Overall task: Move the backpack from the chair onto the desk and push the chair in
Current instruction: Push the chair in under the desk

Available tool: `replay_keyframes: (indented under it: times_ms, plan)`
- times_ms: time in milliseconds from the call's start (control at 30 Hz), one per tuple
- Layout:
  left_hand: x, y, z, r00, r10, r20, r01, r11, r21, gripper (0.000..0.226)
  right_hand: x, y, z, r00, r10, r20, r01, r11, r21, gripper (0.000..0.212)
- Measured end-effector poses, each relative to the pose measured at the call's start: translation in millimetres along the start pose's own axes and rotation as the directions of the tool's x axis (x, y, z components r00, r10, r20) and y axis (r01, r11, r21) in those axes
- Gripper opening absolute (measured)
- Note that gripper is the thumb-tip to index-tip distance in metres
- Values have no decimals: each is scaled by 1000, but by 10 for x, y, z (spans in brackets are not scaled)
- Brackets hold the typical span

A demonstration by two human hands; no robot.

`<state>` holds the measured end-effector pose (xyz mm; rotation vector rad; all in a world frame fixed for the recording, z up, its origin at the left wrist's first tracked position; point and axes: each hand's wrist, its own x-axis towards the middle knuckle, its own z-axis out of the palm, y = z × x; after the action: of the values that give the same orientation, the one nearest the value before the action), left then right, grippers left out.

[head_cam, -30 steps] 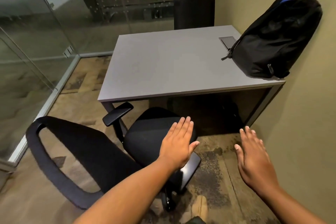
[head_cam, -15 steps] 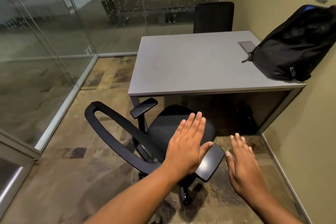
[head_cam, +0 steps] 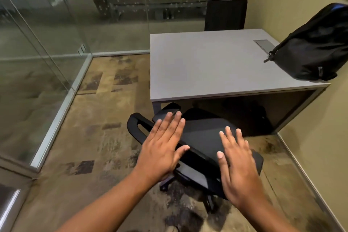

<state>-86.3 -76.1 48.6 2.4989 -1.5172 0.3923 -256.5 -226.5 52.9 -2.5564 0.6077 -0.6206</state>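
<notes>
Backpack on bench far right corner, against wall | chair at bench front edge | left hand and right hand flat, fingers spread, holding nothing, over chair back

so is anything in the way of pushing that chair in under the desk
Nothing visible blocks it. The chair already has its seat front at the desk edge, and the floor beneath looks open, though it is dark there. Both hands, left hand and right hand, are open at the backrest. The backpack lies on the desktop.

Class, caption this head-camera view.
Both open hands, left and right, reach for the chair; backpack on desk.
</notes>
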Motion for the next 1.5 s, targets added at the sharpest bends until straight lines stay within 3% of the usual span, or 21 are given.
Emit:
replay_keyframes:
  times_ms: [167,367,533,633,1133,1267,1500]
  plan:
    - [-46,-541,111,997,34,68,-32,999,-31,66,-34,-464,287,1000,30,0,-30,998,-51,51]
    - [18,-814,281,991,27,129,-11,993,-120,68,-214,-463,437,982,161,94,-152,983,-101,55]
    - [18,-806,373,983,54,176,-26,987,-161,60,-353,-362,562,963,226,148,-160,919,-360,56]
    - [33,-840,388,974,82,212,-45,984,-174,60,-353,-380,605,954,261,149,-176,888,-426,56]
    - [-20,-528,318,971,19,240,29,981,-192,59,-405,-157,427,985,163,61,-123,898,-423,48]
    - [-76,-331,294,963,61,261,-15,984,-175,57,-467,4,307,981,184,65,-143,904,-403,49]
    - [-123,-34,270,965,19,262,31,982,-187,49,-566,118,272,957,289,-2,-267,882,-389,49]
